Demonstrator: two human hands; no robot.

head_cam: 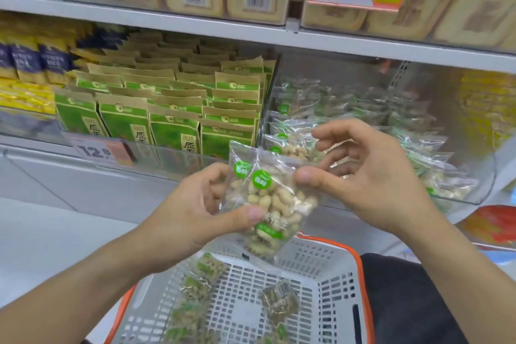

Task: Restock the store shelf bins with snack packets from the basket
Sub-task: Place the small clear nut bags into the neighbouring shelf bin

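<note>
Clear plastic packets (268, 204) of peanuts, each with a green round label, sit bunched between both hands above the basket (329, 282). The left hand (195, 204) grips the bunch from the side, thumb pressed across the lower front and fingers curled behind. The right hand (371, 176) pinches the top packet's edge with its thumb in front; its other fingers spread loosely beyond, toward the bin (460, 198).

Just past the right fingertips, that clear bin already holds many matching packets, piled but not to the brim. Beyond the left fingers stands a row of green paper bags (173, 126) in the neighbouring bin.

Below the hands, several packets still lie in the basket, along its left side and near its middle. Judging by this, restocking is well under way: the held bunch has yet to go in, and a few handfuls remain.
</note>
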